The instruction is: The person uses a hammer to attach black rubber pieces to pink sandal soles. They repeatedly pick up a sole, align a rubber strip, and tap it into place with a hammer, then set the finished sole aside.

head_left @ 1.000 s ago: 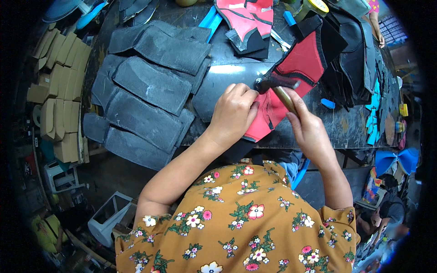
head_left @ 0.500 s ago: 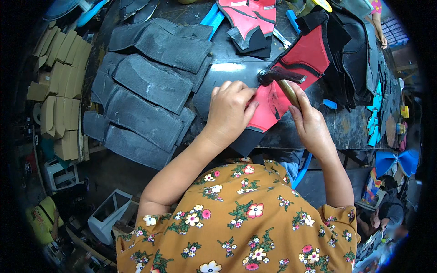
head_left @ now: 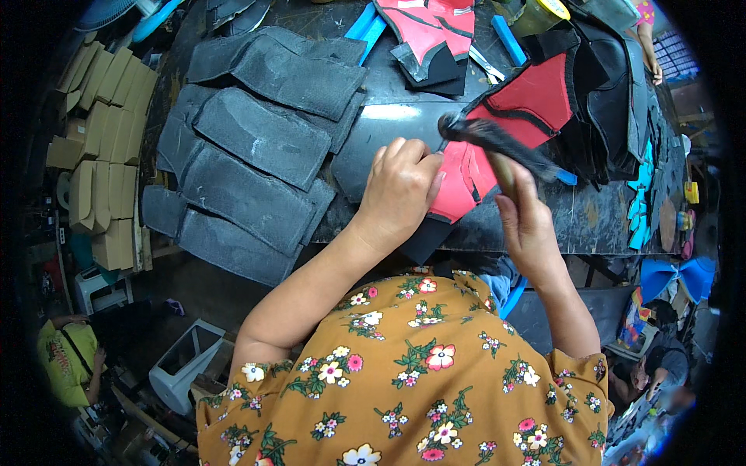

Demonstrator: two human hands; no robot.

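Observation:
My right hand (head_left: 532, 225) is closed round the wooden handle of a hammer (head_left: 501, 142), whose dark head is raised and blurred above the work. Beneath it lies a red-pink and black cut panel (head_left: 458, 196), perhaps shoe or bag material, stretched across the table toward the far right. With fingers curled in, my left hand (head_left: 396, 186) presses or pinches the panel's left edge; the fingertips are partly hidden. A dark smooth plate (head_left: 373, 147) lies under the panel and beside my left hand.
Stacked dark grey padded pieces (head_left: 256, 140) cover the table's left. Farther off lie more red-and-black panels (head_left: 423, 35), scissors (head_left: 486, 66) and blue strips (head_left: 507, 40). Black pieces (head_left: 610, 101) pile up at the right, near turquoise scraps (head_left: 641, 194). Cardboard boxes (head_left: 116, 186) stand left; people sit nearby.
The hammer has lifted and swung from the panel, its head blurred. The panel has shifted slightly. My left hand stays at nearly the same spot.

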